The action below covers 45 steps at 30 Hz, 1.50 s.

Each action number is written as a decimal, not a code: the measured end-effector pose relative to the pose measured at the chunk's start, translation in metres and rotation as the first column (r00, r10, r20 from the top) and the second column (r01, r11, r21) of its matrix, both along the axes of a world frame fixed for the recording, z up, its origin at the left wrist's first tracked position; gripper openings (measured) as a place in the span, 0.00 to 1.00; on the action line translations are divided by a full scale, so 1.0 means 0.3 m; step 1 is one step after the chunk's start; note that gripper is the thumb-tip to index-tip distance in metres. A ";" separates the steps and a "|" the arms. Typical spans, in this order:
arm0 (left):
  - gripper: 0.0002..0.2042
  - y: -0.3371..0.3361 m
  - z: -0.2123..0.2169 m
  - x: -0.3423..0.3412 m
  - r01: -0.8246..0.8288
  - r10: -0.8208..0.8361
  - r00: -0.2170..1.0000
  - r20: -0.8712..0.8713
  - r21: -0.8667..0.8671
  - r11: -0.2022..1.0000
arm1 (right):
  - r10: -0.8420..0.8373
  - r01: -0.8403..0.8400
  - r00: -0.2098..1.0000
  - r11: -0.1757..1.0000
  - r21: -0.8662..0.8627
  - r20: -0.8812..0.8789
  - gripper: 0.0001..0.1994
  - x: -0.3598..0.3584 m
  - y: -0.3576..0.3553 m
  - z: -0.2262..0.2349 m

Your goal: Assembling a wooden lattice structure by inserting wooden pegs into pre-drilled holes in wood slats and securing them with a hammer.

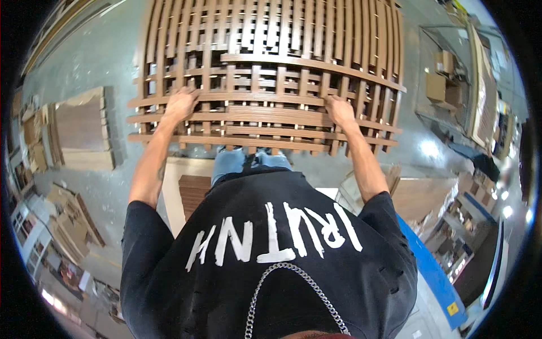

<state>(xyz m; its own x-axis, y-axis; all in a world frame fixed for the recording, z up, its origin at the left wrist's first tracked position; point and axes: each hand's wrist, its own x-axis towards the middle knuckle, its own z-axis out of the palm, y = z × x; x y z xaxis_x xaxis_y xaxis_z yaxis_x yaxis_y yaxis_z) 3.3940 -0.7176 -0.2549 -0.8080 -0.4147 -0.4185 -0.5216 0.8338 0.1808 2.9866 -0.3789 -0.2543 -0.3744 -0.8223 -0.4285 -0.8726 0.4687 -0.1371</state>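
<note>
In front of me is a large layered stack of brown wood-look slats (372, 37), some running away from me and others lying crosswise. Toward the near side, my left hand (182, 104) is closed on a crosswise brown slat (257, 98), its fingers curled over the far edge. Farther right, my right hand (340, 111) has its fingers bent round the same slat near its right end. Several more crosswise slats lie between this one and my body, and a longer slat (310, 63) crosses beyond my hands. The undersides of the fingers are hidden.
Flat panels and cardboard (82, 130) lie on the floor at the left, with more cardboard pieces (70, 223) nearer. A wire-sided cart (440, 85) with boxes stands at the right. A blue beam (432, 271) and a brown board (426, 195) lie at my right side.
</note>
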 end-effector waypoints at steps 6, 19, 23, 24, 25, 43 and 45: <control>0.17 -0.010 -0.050 0.014 0.005 -0.007 1.000 -0.022 -0.123 0.992 | -0.166 0.179 0.975 0.981 -0.077 0.149 0.18 -0.013 0.060 0.009; 0.17 0.025 -0.058 0.007 -0.035 0.033 0.999 -0.012 -0.129 0.991 | -0.211 0.224 0.966 0.971 -0.080 0.149 0.17 -0.040 0.105 -0.001; 0.16 0.040 -0.028 -0.004 -0.001 -0.013 0.996 -0.086 -0.159 0.987 | -0.193 0.212 0.970 0.969 -0.126 0.149 0.18 -0.065 0.134 -0.032; 0.16 0.038 -0.027 -0.001 -0.008 -0.006 0.997 -0.083 -0.163 0.987 | -0.170 0.189 0.975 0.973 -0.134 0.140 0.18 -0.065 0.131 -0.033; 0.16 0.036 -0.030 0.001 -0.007 -0.005 0.997 -0.079 -0.154 0.988 | -0.163 0.183 0.976 0.974 -0.137 0.143 0.18 -0.062 0.128 -0.037; 0.17 0.052 -0.051 -0.028 0.039 -0.043 0.999 -0.030 -0.132 0.990 | -0.217 0.223 0.973 0.972 -0.080 0.080 0.21 -0.073 0.145 -0.047; 0.16 0.058 -0.062 -0.037 0.000 -0.006 0.998 -0.064 -0.097 0.995 | -0.238 0.242 0.965 0.970 -0.032 0.109 0.22 -0.075 0.147 -0.027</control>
<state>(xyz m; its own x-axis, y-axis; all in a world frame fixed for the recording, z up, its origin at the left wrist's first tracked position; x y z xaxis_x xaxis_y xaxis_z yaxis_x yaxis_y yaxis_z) 3.3829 -0.7003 -0.2736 -0.8333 -0.4483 -0.3234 -0.5088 0.8507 0.1318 2.9641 -0.3349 -0.2623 -0.5189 -0.7330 -0.4399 -0.7152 0.6541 -0.2463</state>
